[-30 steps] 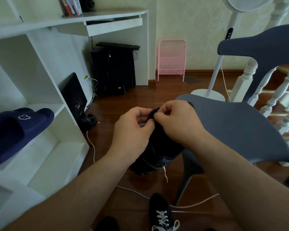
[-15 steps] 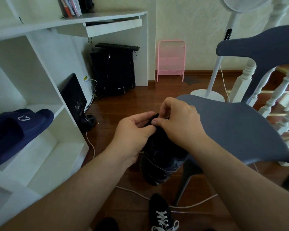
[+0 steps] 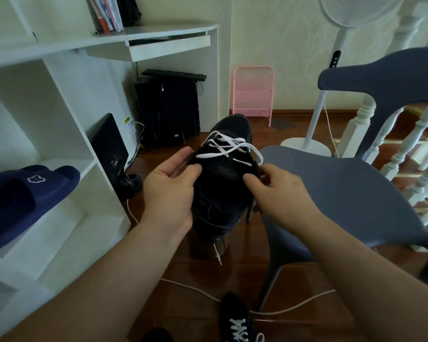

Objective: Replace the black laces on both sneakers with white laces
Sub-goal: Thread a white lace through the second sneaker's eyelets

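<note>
The black sneaker [image 3: 223, 186] is now tipping toe-far, showing flat white laces [image 3: 229, 148] hidden before. The left hand [image 3: 169, 193] is cupping its soft side; the right hand [image 3: 277, 191] is pinching the collar beside the smooth grey chair [image 3: 344, 193].
</note>
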`<state>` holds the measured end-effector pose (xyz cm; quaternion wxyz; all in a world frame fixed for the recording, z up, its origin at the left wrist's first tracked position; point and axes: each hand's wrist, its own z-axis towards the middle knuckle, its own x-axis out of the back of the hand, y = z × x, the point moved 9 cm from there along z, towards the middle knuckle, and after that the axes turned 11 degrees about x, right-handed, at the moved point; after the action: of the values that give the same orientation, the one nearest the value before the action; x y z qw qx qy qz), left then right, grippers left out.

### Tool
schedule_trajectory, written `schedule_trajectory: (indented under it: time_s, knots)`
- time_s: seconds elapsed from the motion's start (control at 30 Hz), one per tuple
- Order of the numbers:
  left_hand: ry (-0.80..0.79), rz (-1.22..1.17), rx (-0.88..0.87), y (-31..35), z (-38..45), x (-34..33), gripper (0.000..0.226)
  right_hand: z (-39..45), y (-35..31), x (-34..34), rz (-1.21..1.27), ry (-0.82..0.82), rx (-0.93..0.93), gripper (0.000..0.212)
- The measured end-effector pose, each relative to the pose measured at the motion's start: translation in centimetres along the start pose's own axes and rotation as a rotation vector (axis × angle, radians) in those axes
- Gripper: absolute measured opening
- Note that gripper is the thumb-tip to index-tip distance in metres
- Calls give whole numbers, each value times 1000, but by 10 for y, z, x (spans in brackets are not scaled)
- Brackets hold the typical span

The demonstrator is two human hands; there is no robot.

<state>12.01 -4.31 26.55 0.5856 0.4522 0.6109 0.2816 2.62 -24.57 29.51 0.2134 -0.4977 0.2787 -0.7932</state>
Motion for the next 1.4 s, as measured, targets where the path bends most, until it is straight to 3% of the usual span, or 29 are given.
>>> schedule_trajectory:
  time_s: [0.2, 0.4, 0.6, 0.67, 0.8, 0.9, 0.97, 1.07, 1.3, 1.4]
  knots:
    - [-147, 4, 16, -3, -12, -19, 29, 2, 1, 23, -72, 232, 80, 41]
    - [-81, -14, 27, 13, -7, -5, 16, 3, 14, 37, -87, 291, 77, 41]
    - [-44, -537, 205, 24, 11, 18, 22, 4, 22, 53, -95, 316, 66, 36]
    - [-20, -570, 261, 15, 11, 17, 25, 4, 20, 48, -81, 302, 80, 33]
    - [15, -423, 365, -2, 9, 15, 32, 4, 15, 44, -62, 292, 92, 31]
    - [-17, -176, 408, -7, 4, 6, 25, 3, 9, 38, -53, 272, 124, 31]
    - [-85, 16, 428, -14, -4, -7, 13, 0, 6, 29, -21, 249, 141, 29]
    - [-183, 217, 425, -24, -17, -24, 15, -2, 2, 16, 97, 218, 145, 24]
    - [-268, 458, 270, -25, -28, -34, 17, 0, 30, -13, 755, 139, -290, 25]
    - [-324, 496, 234, -24, -31, -38, 19, 1, 28, -10, 700, 122, -264, 21]
